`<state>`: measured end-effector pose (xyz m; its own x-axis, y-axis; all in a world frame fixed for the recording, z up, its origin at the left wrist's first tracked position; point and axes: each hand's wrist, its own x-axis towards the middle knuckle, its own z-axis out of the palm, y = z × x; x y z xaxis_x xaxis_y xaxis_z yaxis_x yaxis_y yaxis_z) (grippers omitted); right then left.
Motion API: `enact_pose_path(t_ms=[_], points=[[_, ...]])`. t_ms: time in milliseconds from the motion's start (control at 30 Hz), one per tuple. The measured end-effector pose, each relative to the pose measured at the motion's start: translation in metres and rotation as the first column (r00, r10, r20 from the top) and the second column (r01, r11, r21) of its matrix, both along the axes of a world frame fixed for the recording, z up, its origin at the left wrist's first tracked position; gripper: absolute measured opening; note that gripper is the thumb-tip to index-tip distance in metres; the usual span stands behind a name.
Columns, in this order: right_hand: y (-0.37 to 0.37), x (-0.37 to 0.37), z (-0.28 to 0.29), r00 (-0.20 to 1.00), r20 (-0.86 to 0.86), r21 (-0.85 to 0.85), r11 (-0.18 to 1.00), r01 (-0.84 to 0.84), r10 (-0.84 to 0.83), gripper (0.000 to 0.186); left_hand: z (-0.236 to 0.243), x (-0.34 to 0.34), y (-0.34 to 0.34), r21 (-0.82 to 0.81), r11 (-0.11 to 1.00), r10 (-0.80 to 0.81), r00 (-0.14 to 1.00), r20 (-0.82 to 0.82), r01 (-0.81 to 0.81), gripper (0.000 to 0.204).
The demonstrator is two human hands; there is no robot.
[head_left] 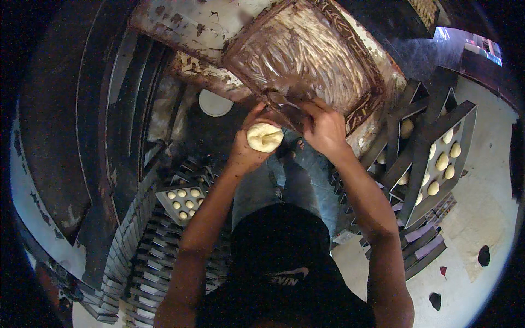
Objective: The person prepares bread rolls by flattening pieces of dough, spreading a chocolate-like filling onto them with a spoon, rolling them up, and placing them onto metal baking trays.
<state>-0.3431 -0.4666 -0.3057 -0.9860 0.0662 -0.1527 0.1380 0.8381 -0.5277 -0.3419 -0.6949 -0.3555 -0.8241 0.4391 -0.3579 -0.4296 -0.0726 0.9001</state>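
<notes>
Cupped in my left hand is a pale, round piece of dough with a hollow pressed into its top. Just right of it, my right hand is at the near edge of a large, tilted tray smeared with glossy brown paste. Its fingers are closed around something dark and coated in the paste, which I cannot make out clearly.
Trays of dough balls stand stacked at right and lower left. A white round lid or container lies beyond my left hand. Dark metal shelving lines the left; a pale surface extends at right.
</notes>
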Motion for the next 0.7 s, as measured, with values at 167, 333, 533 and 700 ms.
enact_pose_path(t_ms=[167,333,533,700], points=[[-0.003,0.002,-0.012,0.992,0.126,0.036,0.999,-0.019,0.015,0.021,-0.001,-0.006,-0.002,-0.094,0.995,-0.051,0.997,-0.063,0.044,0.045],[0.006,-0.004,-0.023,0.996,0.084,0.021,1.0,0.023,-0.024,0.029,-0.004,-0.004,-0.005,-0.101,0.993,-0.067,0.998,0.004,0.067,0.042],[-0.006,-0.002,-0.006,0.955,0.224,-0.608,0.738,0.292,-0.194,0.02,0.002,-0.013,-0.01,-0.249,0.967,-0.135,0.946,-0.296,0.06,0.055],[-0.012,-0.003,0.11,0.995,-0.052,-0.665,0.746,0.026,-0.081,0.017,0.07,-0.018,-0.01,-0.192,0.976,0.076,0.984,-0.162,-0.107,0.053]])
